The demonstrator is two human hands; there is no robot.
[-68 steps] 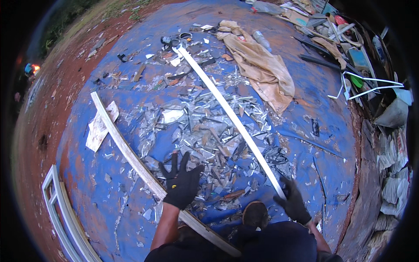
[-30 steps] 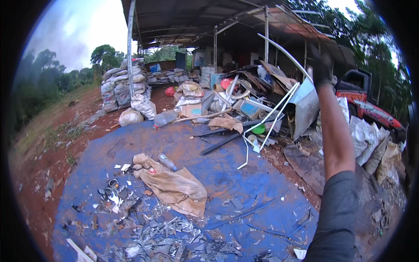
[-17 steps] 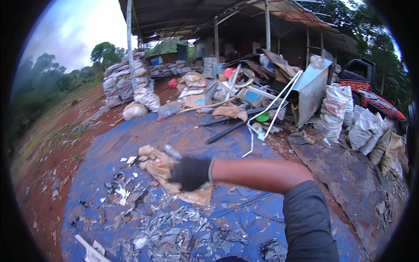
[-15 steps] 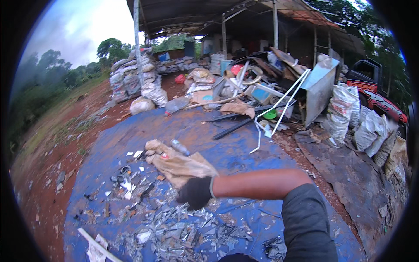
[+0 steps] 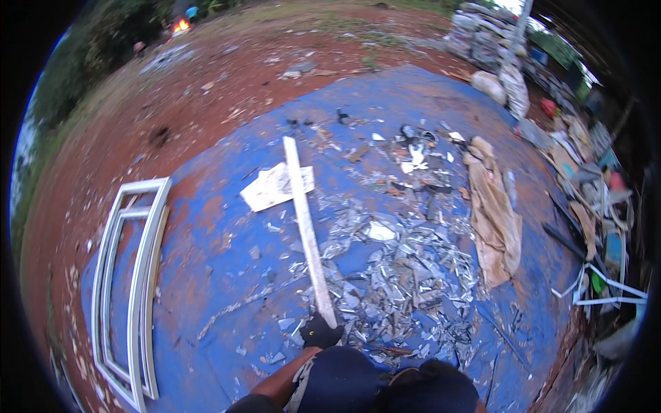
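Observation:
My left hand (image 5: 321, 332), in a black glove, is closed on the near end of a long, flat white strip (image 5: 306, 227). Away from me the strip stretches across a blue tarp (image 5: 227, 275), its far part over a crumpled whitish sheet (image 5: 265, 191). Right of the hand spreads a heap of broken grey and silvery shards (image 5: 406, 275). A tan cloth sack (image 5: 492, 213) lies along the heap's right side. My right hand is out of sight. Dark clothing at the lower edge hides the ground just in front of me.
White rectangular frames (image 5: 131, 275) lie at the left edge of the tarp. Full sacks (image 5: 482, 38) are stacked at the far right, with mixed scrap (image 5: 592, 186) below them. A small fire (image 5: 181, 26) burns far off beside a person in blue (image 5: 191, 12).
The view has swung left. My right arm, earlier stretched out by the tan sack, has left the picture. My left hand now shows, holding the white strip.

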